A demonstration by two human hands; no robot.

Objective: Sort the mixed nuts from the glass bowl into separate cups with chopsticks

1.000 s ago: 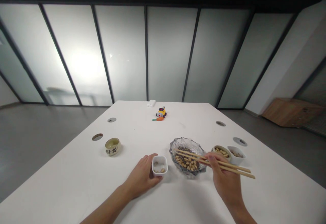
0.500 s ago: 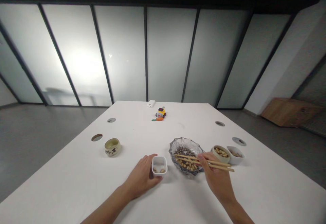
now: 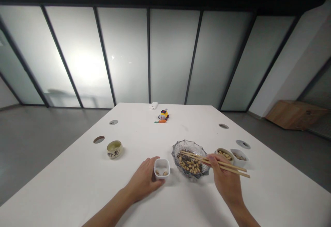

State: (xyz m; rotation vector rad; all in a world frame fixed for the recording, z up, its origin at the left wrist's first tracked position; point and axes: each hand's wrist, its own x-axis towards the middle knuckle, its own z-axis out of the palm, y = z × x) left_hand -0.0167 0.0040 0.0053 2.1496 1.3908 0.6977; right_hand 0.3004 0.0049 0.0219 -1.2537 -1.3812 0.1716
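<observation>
My right hand (image 3: pixel 224 180) grips a pair of wooden chopsticks (image 3: pixel 217 164), their tips resting over the nuts and seeds in a glass bowl (image 3: pixel 190 157). My left hand (image 3: pixel 143 178) is curled around the near side of a small square white cup (image 3: pixel 162 167) that holds a few nuts. Just right of the glass bowl stand a round cup of peanuts (image 3: pixel 224 154) and a white square cup (image 3: pixel 239 157) with dark bits inside.
A white table (image 3: pixel 77 185) carries a beige ceramic cup with dark characters (image 3: pixel 114 149) at the left. Far back lie a small toy robot (image 3: pixel 163 114), an orange carrot toy (image 3: pixel 160 121) and a white box (image 3: pixel 153 105). Round cable holes (image 3: pixel 99 139) dot the table's sides.
My right hand drew the chopsticks left and deeper into the glass bowl, then shifted back right a little. My left hand stayed on the white cup.
</observation>
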